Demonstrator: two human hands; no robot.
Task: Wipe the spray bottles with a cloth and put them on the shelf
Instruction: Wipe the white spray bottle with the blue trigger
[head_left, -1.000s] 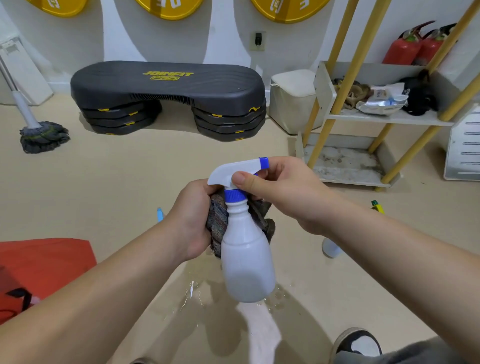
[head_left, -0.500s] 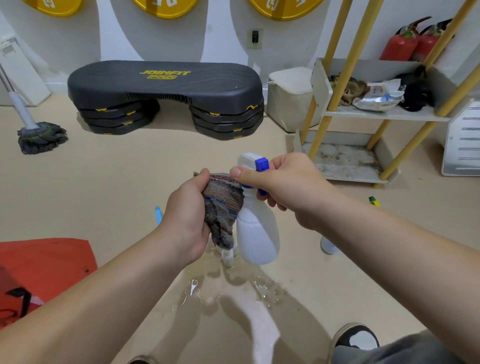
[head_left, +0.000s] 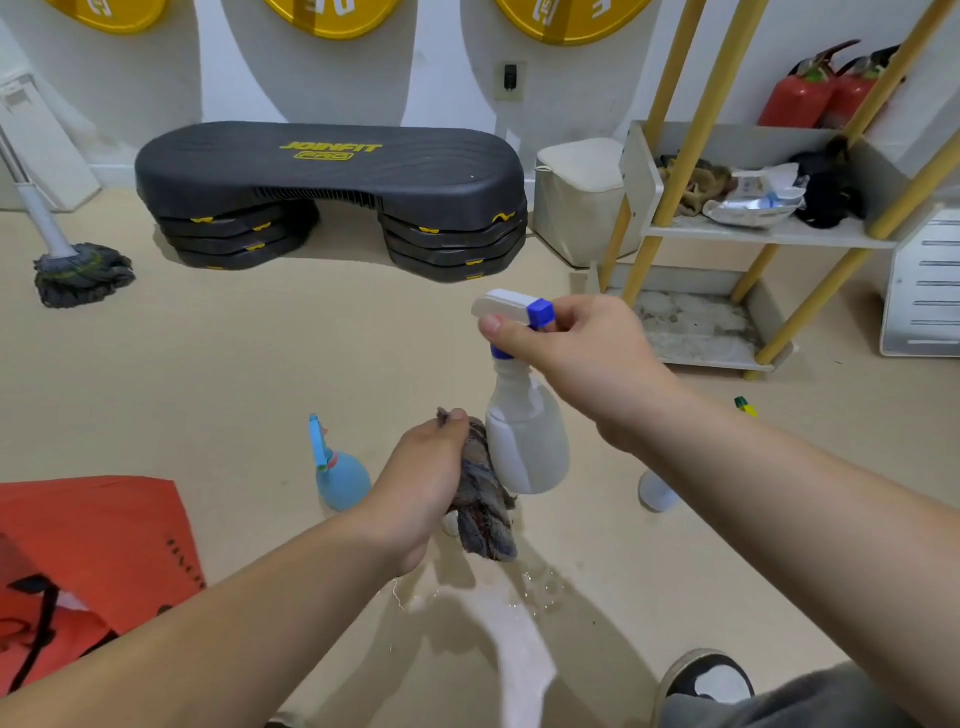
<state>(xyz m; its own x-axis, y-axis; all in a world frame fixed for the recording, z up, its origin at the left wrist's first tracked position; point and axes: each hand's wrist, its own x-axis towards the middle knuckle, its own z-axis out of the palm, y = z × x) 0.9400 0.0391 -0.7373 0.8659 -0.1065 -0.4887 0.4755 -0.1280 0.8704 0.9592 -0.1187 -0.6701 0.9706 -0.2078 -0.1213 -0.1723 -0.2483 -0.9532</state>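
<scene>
The right hand (head_left: 587, 358) carries the white plastic spray bottle with a blue nozzle and collar (head_left: 524, 441) in the air above the beige floor (head_left: 260, 374). Its grip is curled round the trigger head and neck, with the thumb laid across the front. The body hangs free below that single hold. The left hand (head_left: 421, 483) has its grip bunched round the striped grey-brown cloth (head_left: 485, 519), which touches the lower side of the bottle's body.

Held only by the head, the bottle will likely swing or twist away if the cloth rubs hard from the side. The trigger is hidden under the fingers, so a tighter squeeze could probably fire a spray.

A shiny wet patch (head_left: 530, 587) lies on the floor right below the hands and near the black-and-white shoe (head_left: 711, 675). A step toward the yellow-legged shelf with pale trays (head_left: 696, 327) could slip there.

The light blue spray bottle (head_left: 337, 478) stands just beside the left wrist, where a careless sweep of that arm may knock it over.

The shelf's upper tray is crowded with rags and a packet, and slanted legs cross the front, so the nozzle might catch on the way in.
</scene>
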